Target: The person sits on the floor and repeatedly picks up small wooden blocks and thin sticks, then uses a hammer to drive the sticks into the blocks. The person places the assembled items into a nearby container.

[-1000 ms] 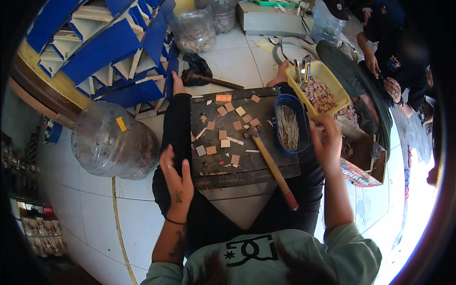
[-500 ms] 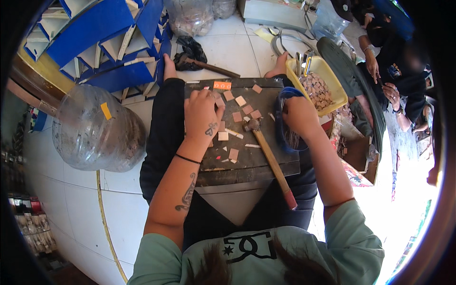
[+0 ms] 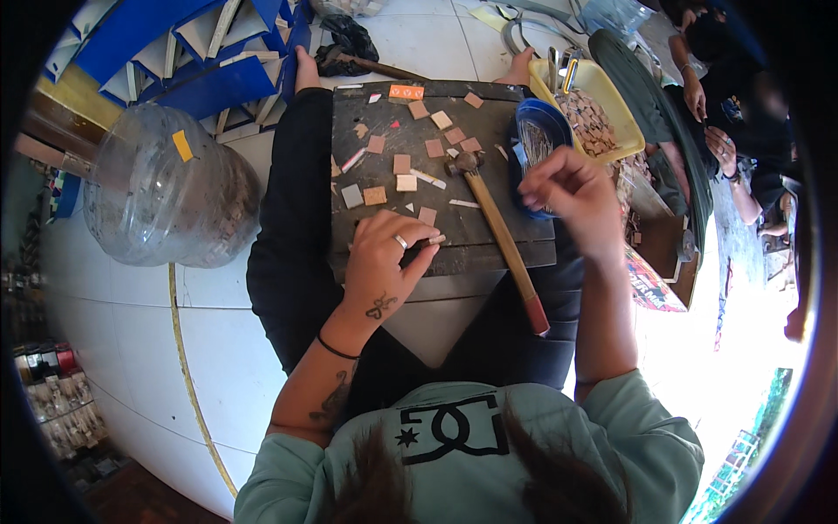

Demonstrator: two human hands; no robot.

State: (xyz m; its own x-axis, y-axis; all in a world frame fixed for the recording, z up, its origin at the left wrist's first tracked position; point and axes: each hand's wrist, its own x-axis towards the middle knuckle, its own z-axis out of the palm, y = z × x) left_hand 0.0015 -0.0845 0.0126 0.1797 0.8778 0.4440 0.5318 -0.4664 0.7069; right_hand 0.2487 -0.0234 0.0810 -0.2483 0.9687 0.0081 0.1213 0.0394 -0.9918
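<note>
My left hand point(image 3: 384, 249) is over the near edge of a dark wooden board point(image 3: 367, 297), its fingers pinched on a small wooden tile point(image 3: 436, 239). To the right my right hand point(image 3: 578, 194) hovers by the near end of a blue oval tub point(image 3: 524, 116) that holds thin nails point(image 3: 543, 144). Its fingertips are curled together; anything between them is too small to make out. A hammer point(image 3: 502, 231) lies between my hands, its head on the board and its red-ended handle reaching past the near edge. Several square tiles point(image 3: 435, 148) are scattered over the board.
A yellow basin point(image 3: 630, 131) full of small tiles stands beyond the tub. A large clear plastic bottle point(image 3: 166, 205) lies at left, near blue racks point(image 3: 188, 113). Another hammer-like tool point(image 3: 375, 65) rests at the far side. A co-worker's hands point(image 3: 720, 148) are at far right.
My left hand has come back from the board's far left to its near edge, now pinching a tile. My right hand has lifted out of the blue tub. The view has shifted too.
</note>
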